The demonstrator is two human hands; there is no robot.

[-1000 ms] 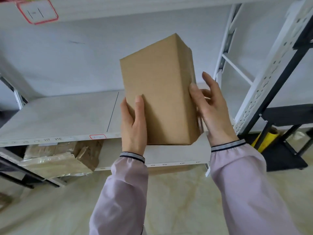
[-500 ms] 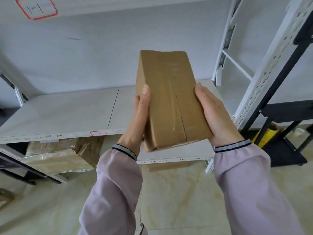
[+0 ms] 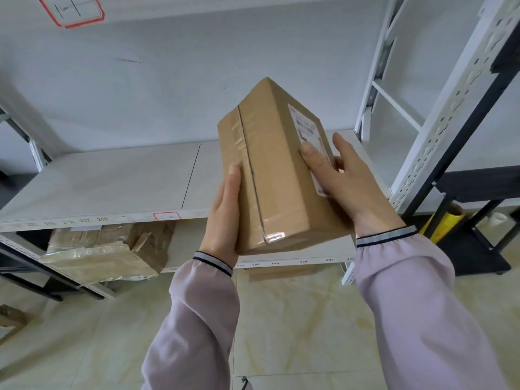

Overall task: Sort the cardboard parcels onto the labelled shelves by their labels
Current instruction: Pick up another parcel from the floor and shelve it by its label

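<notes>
1. while the parcel (image 3: 270, 170) sits up in the air between both hands, nothing about this one is sorted yet — it is held in front of the shelving, above the floor, touching no shelf.
2. left hand (image 3: 222, 218) is pressed flat along the parcel's left side, thumb lying up the taped face; right hand (image 3: 351, 187) cups the right side, its fingers (image 3: 315, 161) spread over the white shipping label (image 3: 308, 136). so both hands are clamped on the box, one each side.
3. as for progress: the middle shelf (image 3: 112, 187) right behind the parcel is bare, with a small red-bordered tag (image 3: 166, 216) on its front edge and numbers printed along the lip. a bigger red-bordered tag (image 3: 73, 9) marks the level above.
4. one tape-wrapped carton (image 3: 107, 254) already lies on the lower shelf to the left, so i judge at least a little of the job is done, but most of it looks ahead.
5. i'd say the step in hand is reading the label, then picking the matching shelf; the print is too small for me to make out.
6. the parcel itself: plain brown cardboard, tall and narrow, tilted with its top leaning away to the right. clear shiny tape runs down the centre seam and wraps the lower end. corners look crisp, no dents showing.
</notes>
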